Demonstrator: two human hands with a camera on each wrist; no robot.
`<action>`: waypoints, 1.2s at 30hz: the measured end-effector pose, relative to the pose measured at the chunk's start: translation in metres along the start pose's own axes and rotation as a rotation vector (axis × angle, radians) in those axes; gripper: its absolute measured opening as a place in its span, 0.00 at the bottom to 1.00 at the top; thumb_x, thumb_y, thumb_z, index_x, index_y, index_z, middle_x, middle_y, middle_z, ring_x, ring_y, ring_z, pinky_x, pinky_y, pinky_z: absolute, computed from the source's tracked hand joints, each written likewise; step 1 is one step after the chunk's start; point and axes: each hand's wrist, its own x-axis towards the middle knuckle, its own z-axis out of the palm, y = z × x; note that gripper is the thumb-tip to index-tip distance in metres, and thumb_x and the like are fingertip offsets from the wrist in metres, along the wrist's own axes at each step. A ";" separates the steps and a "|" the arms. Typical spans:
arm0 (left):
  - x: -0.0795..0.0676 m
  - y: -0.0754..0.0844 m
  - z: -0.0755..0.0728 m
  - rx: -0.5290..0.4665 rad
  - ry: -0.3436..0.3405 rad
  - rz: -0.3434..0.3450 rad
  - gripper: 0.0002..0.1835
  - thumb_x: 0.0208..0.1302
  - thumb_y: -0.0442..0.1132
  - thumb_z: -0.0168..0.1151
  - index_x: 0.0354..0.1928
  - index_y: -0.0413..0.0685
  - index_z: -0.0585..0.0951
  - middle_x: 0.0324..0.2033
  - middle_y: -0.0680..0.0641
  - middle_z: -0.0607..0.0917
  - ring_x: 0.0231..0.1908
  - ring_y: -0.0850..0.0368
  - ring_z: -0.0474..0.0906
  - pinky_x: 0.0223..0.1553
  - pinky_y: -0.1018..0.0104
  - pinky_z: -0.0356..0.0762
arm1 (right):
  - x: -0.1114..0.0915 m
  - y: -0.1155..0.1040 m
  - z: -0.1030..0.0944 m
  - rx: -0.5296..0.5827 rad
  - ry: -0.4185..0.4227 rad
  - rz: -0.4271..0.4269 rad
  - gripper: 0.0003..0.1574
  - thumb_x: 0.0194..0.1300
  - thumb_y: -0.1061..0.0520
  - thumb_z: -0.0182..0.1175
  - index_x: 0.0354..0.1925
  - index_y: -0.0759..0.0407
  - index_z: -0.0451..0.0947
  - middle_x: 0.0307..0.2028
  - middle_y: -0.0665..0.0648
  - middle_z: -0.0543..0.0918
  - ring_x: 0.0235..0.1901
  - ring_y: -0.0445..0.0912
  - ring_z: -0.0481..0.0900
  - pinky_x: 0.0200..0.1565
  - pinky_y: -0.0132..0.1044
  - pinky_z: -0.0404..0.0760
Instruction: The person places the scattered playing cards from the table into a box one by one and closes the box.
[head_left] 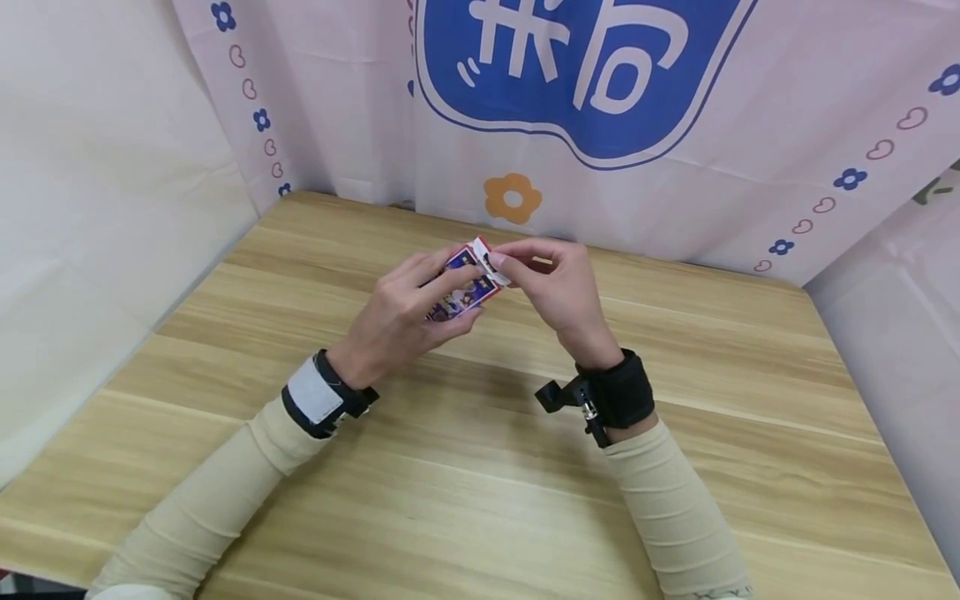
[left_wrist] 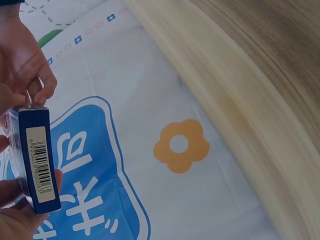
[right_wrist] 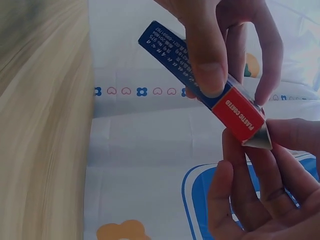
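Note:
A small blue-and-red playing-card box (head_left: pixel 467 297) is held above the table in the head view. My left hand (head_left: pixel 397 312) grips it by the sides, its index finger lying across the printed face. At the far end a white end flap (head_left: pixel 478 247) stands raised, and my right hand (head_left: pixel 570 292) pinches there with thumb and index finger. In the left wrist view the box's closed end shows a barcode label (left_wrist: pixel 41 165). Seen from the right wrist, the red band (right_wrist: pixel 239 116) reads "PLASTIC COATED", beside the lifted flap (right_wrist: pixel 261 139) at the right fingers.
Below the hands is a wood-grain table (head_left: pixel 450 500). A white cloth with a blue emblem (head_left: pixel 555 108) and an orange flower (head_left: pixel 513 198) hangs behind its far edge. Pale side walls (head_left: pixel 97 208) flank the table. Both wrists wear black straps (head_left: pixel 618 392).

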 end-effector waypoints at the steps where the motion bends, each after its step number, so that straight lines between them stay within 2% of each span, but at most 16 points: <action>1: 0.000 0.000 0.000 0.001 -0.001 -0.001 0.25 0.49 0.41 0.72 0.51 0.44 0.80 0.51 0.35 0.79 0.48 0.45 0.74 0.40 0.51 0.81 | -0.001 -0.004 0.001 -0.012 0.004 -0.005 0.09 0.59 0.62 0.66 0.37 0.67 0.84 0.35 0.61 0.85 0.30 0.51 0.79 0.30 0.32 0.80; 7: 0.000 0.000 0.000 0.004 -0.010 -0.012 0.25 0.48 0.41 0.72 0.51 0.44 0.80 0.51 0.35 0.78 0.48 0.46 0.74 0.40 0.50 0.81 | -0.005 -0.015 0.003 -0.064 0.013 -0.027 0.09 0.59 0.65 0.64 0.38 0.71 0.83 0.36 0.66 0.84 0.30 0.52 0.79 0.29 0.30 0.79; 20: 0.001 0.001 0.000 0.013 -0.023 -0.006 0.25 0.49 0.41 0.72 0.52 0.45 0.80 0.52 0.35 0.78 0.48 0.45 0.73 0.41 0.50 0.81 | -0.004 -0.010 0.001 -0.063 0.001 -0.105 0.08 0.59 0.67 0.64 0.37 0.71 0.82 0.34 0.66 0.84 0.30 0.50 0.79 0.30 0.33 0.80; 26: 0.001 0.000 0.000 0.015 -0.022 -0.002 0.24 0.49 0.41 0.72 0.51 0.45 0.80 0.51 0.34 0.78 0.47 0.45 0.73 0.40 0.51 0.81 | -0.005 -0.012 0.004 -0.153 0.008 -0.165 0.07 0.57 0.67 0.65 0.35 0.71 0.82 0.30 0.66 0.84 0.27 0.49 0.80 0.29 0.31 0.79; 30: -0.001 0.000 0.000 0.010 -0.017 -0.011 0.25 0.49 0.40 0.72 0.51 0.44 0.80 0.50 0.35 0.78 0.46 0.45 0.74 0.39 0.51 0.81 | -0.005 -0.011 0.007 -0.187 0.028 -0.206 0.05 0.57 0.68 0.65 0.34 0.71 0.82 0.28 0.65 0.84 0.25 0.49 0.80 0.28 0.36 0.80; 36: -0.001 0.000 0.002 -0.016 -0.002 -0.038 0.29 0.47 0.39 0.72 0.52 0.39 0.74 0.47 0.37 0.80 0.44 0.47 0.75 0.36 0.54 0.82 | -0.003 0.009 0.015 -0.296 0.050 -0.336 0.04 0.55 0.67 0.66 0.31 0.68 0.82 0.27 0.61 0.83 0.24 0.45 0.80 0.27 0.43 0.83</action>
